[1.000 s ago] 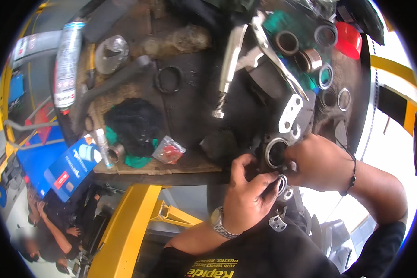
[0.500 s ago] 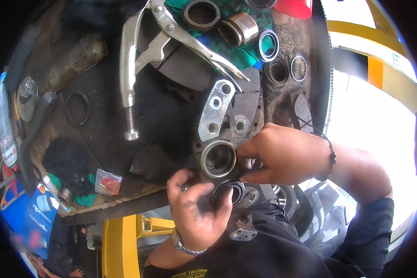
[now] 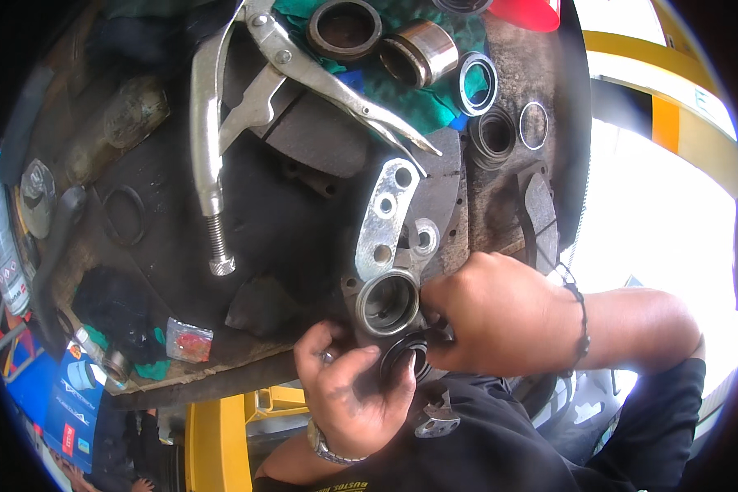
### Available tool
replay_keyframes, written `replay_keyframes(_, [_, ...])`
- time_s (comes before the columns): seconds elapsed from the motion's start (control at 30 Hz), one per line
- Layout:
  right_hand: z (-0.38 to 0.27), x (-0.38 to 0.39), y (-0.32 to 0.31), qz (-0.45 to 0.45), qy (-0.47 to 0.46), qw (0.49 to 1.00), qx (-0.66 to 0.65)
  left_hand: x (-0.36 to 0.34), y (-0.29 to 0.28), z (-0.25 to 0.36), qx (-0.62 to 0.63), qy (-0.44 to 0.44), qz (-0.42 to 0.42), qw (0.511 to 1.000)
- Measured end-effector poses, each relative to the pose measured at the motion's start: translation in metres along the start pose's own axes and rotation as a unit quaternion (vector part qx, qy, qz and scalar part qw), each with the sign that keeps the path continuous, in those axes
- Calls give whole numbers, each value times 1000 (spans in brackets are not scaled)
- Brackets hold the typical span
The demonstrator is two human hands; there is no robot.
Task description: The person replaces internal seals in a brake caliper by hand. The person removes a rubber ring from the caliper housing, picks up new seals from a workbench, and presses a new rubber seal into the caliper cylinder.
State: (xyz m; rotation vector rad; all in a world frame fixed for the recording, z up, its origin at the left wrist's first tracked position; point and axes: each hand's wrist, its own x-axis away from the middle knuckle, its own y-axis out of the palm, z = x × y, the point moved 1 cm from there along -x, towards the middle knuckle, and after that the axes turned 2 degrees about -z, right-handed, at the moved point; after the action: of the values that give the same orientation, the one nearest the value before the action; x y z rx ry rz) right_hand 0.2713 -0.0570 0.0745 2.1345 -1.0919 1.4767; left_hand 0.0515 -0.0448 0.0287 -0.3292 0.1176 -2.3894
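Observation:
A metal brake caliper (image 3: 388, 302) with two round bores is held close to my body at the bench edge. My left hand (image 3: 353, 384) wraps its lower left side, the thumb pressed at the black ring in the lower bore (image 3: 396, 355). Curled in at the caliper's right edge, my right hand (image 3: 500, 314) has its fingertips between the two bores; anything small in them is hidden. The upper bore stands open, with a bright rim. Just beyond it, a shiny plate with holes (image 3: 385, 220) touches the caliper.
Large locking pliers (image 3: 207, 135) lie across the dark bench. A metal piston (image 3: 419, 54) and several rings rest by a green cloth (image 3: 441, 115). Brake pads, one of them a curved pad (image 3: 539, 215), lie right. A small plastic bag (image 3: 189, 340) sits left. Yellow lift post (image 3: 215, 443) stands below.
The caliper and my right hand sit slightly lower in view. My right fingers have closed in nearer the lower bore. My left hand keeps its hold, its thumb still at that bore.

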Motion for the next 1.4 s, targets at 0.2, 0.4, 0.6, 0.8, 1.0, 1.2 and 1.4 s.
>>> replay_keyframes(0.2, [0, 5, 11, 24, 9, 1000, -1, -3, -6, 9, -54, -4, -33, 998])
replay_keyframes(0.4, [-3, 11, 10, 48, -8, 999, -20, -3, -7, 5, -75, 18, -36, 996])
replay_keyframes(0.6, [3, 17, 25, 114, -56, 991, -33, -3, -9, 8, -100, 19, -43, 994])
replay_keyframes(0.8, [7, 19, 30, 170, -108, 978, -60, -6, -10, 10, -106, 19, -49, 993])
replay_keyframes(1.0, [12, 19, 39, 198, -135, 968, -77, -6, -10, 11, -107, 22, -42, 993])
replay_keyframes(1.2, [15, 19, 41, 203, -135, 963, -116, -10, -12, 17, -118, 6, -54, 992])
replay_keyframes(1.4, [30, 14, 48, 148, -81, 946, -275, -7, -15, 9, -84, -10, -50, 995])
